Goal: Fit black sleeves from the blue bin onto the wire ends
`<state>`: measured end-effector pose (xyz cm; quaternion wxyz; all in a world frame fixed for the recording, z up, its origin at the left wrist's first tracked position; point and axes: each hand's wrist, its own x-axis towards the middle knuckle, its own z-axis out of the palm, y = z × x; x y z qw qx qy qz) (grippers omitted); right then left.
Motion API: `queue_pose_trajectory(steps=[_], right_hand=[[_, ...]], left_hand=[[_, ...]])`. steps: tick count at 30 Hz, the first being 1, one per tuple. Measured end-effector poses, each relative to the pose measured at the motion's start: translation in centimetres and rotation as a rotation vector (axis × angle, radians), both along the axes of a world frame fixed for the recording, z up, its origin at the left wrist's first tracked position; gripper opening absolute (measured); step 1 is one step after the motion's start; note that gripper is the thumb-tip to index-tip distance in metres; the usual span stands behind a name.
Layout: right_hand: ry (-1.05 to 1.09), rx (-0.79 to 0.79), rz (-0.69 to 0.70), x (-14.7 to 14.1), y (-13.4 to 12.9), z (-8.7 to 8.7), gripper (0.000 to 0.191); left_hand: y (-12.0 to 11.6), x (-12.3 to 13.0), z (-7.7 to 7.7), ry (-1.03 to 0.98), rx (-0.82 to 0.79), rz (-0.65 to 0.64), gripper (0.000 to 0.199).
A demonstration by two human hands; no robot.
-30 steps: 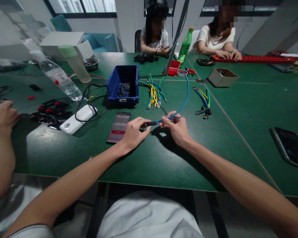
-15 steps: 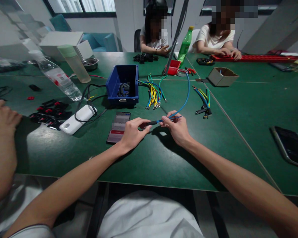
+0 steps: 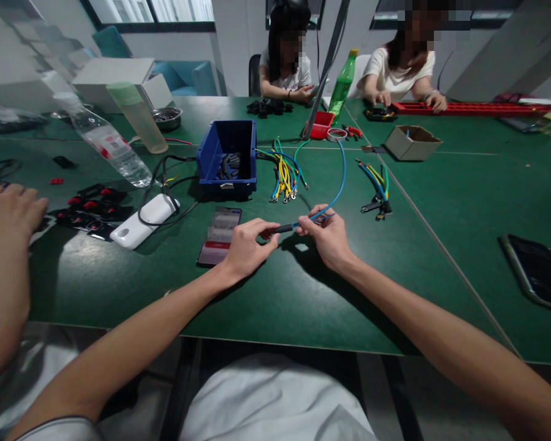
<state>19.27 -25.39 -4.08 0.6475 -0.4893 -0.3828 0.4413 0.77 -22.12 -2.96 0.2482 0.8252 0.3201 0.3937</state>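
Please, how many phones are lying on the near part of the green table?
2. One phone lies beside the left hand; another phone lies near the picture's right edge. Another may be hidden under the other person's hand.

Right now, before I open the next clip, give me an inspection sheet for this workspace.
Surface: green table, seams visible; spills: nothing seen.
Work in hand: black sleeve in line with blue wire.
Clutter: phone beside left hand; water bottle, blue bin holding dark pieces.
Hands: left hand pinches the sleeve, right hand the wire.
Cables: black cable loops near white device; coloured wires bunched right of the bin.
Surroundings: two people seated opposite; another's hand at far left.
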Motion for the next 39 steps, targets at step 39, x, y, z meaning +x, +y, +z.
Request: queue_pose_trajectory(steps=[39], right_hand=[[-0.096,0.008,-0.007,0.13,0.02,-0.39,0.034]], left_hand=[[-0.12,-0.02,0.08,-0.019,-0.102,-0.036,0.017]])
